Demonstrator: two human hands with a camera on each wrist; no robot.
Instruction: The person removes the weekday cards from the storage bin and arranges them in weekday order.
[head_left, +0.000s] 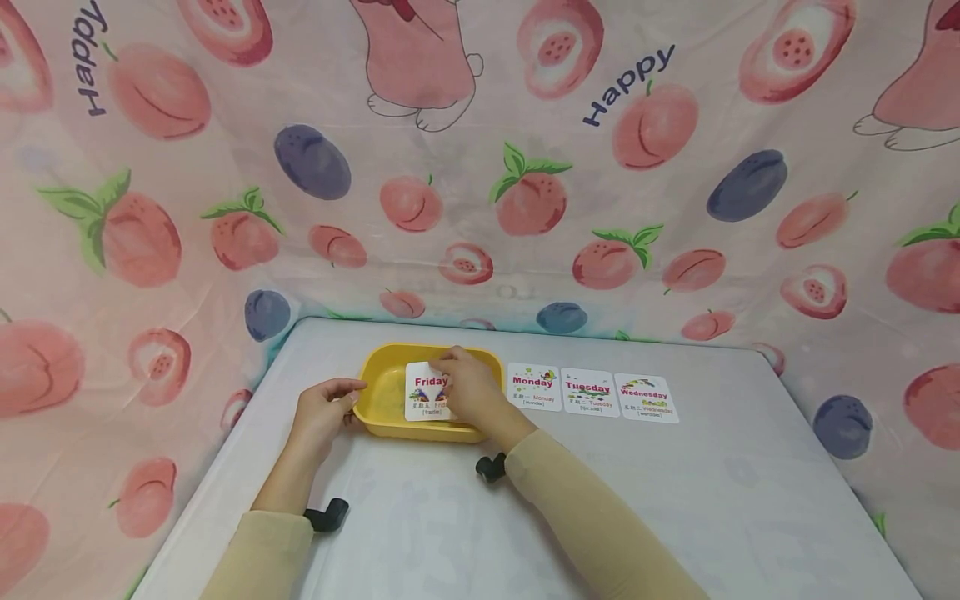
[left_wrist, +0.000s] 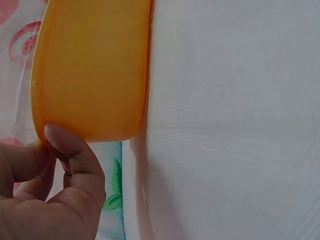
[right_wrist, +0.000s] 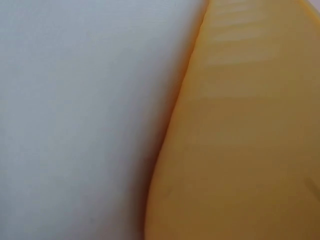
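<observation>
A yellow plastic tray [head_left: 382,382] sits near the back of the white table. My left hand [head_left: 318,417] pinches its left rim between thumb and fingers, as the left wrist view also shows that hand [left_wrist: 70,185] at the tray's corner [left_wrist: 92,75]. Over the tray, my right hand [head_left: 476,392] holds a white "Friday" card [head_left: 422,390] by its right side, the fingers hiding part of the picture. The right wrist view takes in only the tray's outer side [right_wrist: 240,150], with neither the right hand nor the card.
To the right of the tray three cards lie face up in a row: Monday [head_left: 534,388], Tuesday [head_left: 591,393] and Wednesday [head_left: 647,398]. A pink fruit-print cloth [head_left: 480,225] hangs behind the white tabletop [head_left: 645,492] and along its sides.
</observation>
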